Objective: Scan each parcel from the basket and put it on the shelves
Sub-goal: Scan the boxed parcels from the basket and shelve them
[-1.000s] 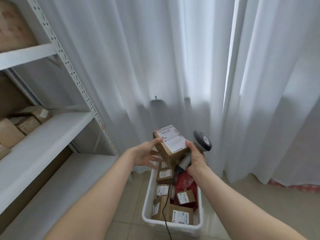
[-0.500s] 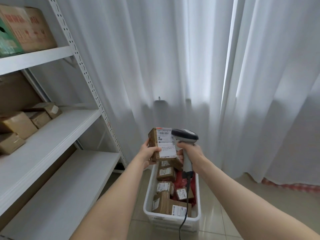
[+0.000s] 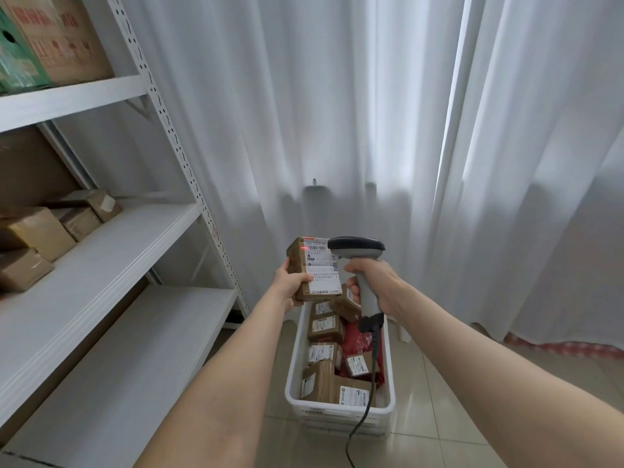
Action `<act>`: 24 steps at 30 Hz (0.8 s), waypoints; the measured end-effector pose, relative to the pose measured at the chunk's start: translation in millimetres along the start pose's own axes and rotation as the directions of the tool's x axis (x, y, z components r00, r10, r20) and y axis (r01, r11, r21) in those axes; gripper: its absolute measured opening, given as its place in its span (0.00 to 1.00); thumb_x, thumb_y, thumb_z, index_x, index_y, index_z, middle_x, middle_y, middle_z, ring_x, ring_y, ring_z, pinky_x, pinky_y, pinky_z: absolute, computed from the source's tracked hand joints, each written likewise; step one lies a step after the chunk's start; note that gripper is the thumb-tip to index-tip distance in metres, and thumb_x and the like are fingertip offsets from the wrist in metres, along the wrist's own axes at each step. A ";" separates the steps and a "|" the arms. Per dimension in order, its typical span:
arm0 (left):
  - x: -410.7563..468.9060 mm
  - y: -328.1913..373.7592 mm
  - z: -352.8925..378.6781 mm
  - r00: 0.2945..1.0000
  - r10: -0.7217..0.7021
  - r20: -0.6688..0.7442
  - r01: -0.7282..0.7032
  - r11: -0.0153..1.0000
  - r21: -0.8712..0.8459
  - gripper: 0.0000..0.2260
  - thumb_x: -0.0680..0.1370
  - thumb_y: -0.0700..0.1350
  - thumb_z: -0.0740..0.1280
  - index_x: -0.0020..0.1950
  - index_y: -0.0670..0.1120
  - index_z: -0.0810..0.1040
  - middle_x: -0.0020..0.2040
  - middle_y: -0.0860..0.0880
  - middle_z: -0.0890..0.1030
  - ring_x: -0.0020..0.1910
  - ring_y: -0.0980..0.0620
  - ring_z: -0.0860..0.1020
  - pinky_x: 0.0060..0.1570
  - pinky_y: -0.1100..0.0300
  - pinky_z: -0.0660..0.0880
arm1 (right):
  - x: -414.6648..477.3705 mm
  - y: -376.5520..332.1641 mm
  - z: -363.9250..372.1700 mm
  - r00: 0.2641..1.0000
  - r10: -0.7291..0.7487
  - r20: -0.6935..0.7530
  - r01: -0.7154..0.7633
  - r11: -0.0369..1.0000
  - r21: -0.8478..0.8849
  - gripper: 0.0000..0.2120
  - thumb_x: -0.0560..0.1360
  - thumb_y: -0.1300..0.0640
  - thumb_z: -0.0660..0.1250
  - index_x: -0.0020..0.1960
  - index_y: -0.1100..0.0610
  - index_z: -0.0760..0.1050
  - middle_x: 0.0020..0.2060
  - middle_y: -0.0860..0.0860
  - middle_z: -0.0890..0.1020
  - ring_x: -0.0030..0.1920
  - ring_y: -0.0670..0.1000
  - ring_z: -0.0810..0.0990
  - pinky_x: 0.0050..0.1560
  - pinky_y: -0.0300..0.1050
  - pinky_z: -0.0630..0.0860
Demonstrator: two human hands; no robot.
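Note:
My left hand point(image 3: 292, 285) grips a small brown cardboard parcel point(image 3: 312, 268) by its lower left side, label facing me. A red scan dot glows near the label's top left. My right hand point(image 3: 374, 283) holds the grey handheld barcode scanner point(image 3: 358, 251) by its handle, the dark head right beside the parcel's upper right corner. Its black cable hangs down past the white basket point(image 3: 337, 412) on the floor, which holds several more labelled brown parcels and a red bag. White metal shelves point(image 3: 101, 251) stand at my left.
Several brown parcels point(image 3: 33, 238) lie at the back left of the middle shelf. Large cartons point(image 3: 57, 42) stand on the upper shelf. The lower shelf board point(image 3: 135, 359) is bare. White curtains point(image 3: 371, 113) hang behind the basket over a tiled floor.
The parcel turned upright with its label toward me. The scanner swung from behind the parcel to level beside it, and a red dot now shows on the label.

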State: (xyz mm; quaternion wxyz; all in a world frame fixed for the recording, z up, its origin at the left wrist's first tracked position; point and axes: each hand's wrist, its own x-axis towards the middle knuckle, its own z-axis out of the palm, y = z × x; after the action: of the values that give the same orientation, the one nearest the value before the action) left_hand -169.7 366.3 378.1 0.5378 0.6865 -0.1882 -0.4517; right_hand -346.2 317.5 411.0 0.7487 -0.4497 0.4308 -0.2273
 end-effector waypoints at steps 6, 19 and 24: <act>-0.6 0.8 -9.6 1.000 -0.002 0.005 0.002 1.000 -0.003 0.28 0.76 0.32 0.66 0.71 0.55 0.66 0.44 0.49 0.81 0.40 0.48 0.81 0.35 0.53 0.76 | -4.9 -3.0 9.9 1.000 -0.005 -0.010 0.005 1.000 0.011 0.03 0.76 0.63 0.64 0.48 0.62 0.73 0.23 0.53 0.75 0.21 0.49 0.72 0.24 0.37 0.72; 3.3 -3.7 -39.7 1.000 0.009 -0.008 -0.009 0.999 -0.040 0.24 0.77 0.34 0.64 0.69 0.54 0.68 0.46 0.48 0.81 0.44 0.45 0.80 0.44 0.48 0.77 | -11.6 -9.2 36.1 0.999 -0.019 0.044 0.021 0.999 -0.042 0.03 0.75 0.63 0.64 0.48 0.62 0.73 0.24 0.53 0.73 0.21 0.49 0.70 0.24 0.38 0.71; 0.5 -0.7 -61.6 1.000 0.010 -0.025 -0.011 0.998 -0.059 0.24 0.77 0.35 0.65 0.70 0.54 0.67 0.47 0.47 0.81 0.46 0.45 0.80 0.43 0.46 0.77 | -7.8 -5.4 55.0 0.996 0.006 0.090 -0.009 1.000 0.026 0.04 0.77 0.62 0.65 0.51 0.62 0.73 0.26 0.54 0.76 0.23 0.49 0.72 0.24 0.39 0.72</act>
State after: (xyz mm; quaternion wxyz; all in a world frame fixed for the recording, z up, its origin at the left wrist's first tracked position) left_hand -119.0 401.2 378.1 0.5626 0.6749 -0.1715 -0.4456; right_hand -303.3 346.8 431.5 0.7741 -0.4479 0.3952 -0.2097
